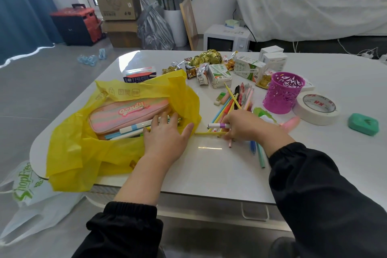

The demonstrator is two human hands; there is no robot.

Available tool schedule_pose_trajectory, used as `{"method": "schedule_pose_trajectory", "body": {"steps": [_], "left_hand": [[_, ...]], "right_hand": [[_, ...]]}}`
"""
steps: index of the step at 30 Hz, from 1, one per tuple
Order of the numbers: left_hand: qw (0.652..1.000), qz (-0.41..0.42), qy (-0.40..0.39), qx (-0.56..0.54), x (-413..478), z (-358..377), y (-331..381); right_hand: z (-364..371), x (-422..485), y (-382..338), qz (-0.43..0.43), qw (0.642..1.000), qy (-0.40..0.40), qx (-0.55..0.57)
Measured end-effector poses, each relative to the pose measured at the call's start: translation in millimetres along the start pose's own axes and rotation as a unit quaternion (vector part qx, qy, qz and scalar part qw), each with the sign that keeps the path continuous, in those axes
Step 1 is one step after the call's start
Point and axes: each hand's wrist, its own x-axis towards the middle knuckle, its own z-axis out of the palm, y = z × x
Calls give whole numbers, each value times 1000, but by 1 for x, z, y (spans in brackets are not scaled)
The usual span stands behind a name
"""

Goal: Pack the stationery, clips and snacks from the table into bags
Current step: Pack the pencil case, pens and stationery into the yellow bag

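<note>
My left hand (167, 137) lies flat, fingers straight and spread, on the mouth of the yellow bag (83, 159). The bag sits open at the left front of the surface (209, 172). Inside it I see a striped pink case (125, 116) lettered "Candy", with a few pens (132, 130) beside it, partly under my fingertips. The bag carries pale printed characters I cannot read.

My right hand (248, 126) is curled round a white marker (217, 125) with a purple band, its white end poking out toward the bag. More sticks seem bunched under the same fingers; I cannot tell how many. The loose pens (232, 100) fan out just behind that hand.

Beyond them lie snacks (206, 57) in gold wrappers and two drink cartons (219, 76). To the right stand a purple cup (281, 94), a tape roll (315, 111) with red "KH" on its core, and a green box (363, 124). On the floor at left lies a white bag (31, 211) whose green print begins "ShopFre".
</note>
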Motion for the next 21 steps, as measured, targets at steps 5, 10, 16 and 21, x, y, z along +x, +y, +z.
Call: {"method": "schedule_pose_trajectory", "body": {"steps": [5, 10, 16, 21], "left_hand": [[999, 6, 7, -44, 6, -4, -9], [998, -1, 12, -61, 11, -9, -17], [997, 5, 19, -68, 12, -7, -20], [995, 48, 57, -71, 5, -4, 0]], "right_hand": [[-17, 2, 5, 40, 996, 59, 56], [-22, 25, 27, 176, 951, 151, 205], [-28, 58, 44, 248, 913, 163, 279], [-35, 64, 37, 242, 952, 95, 162]]}}
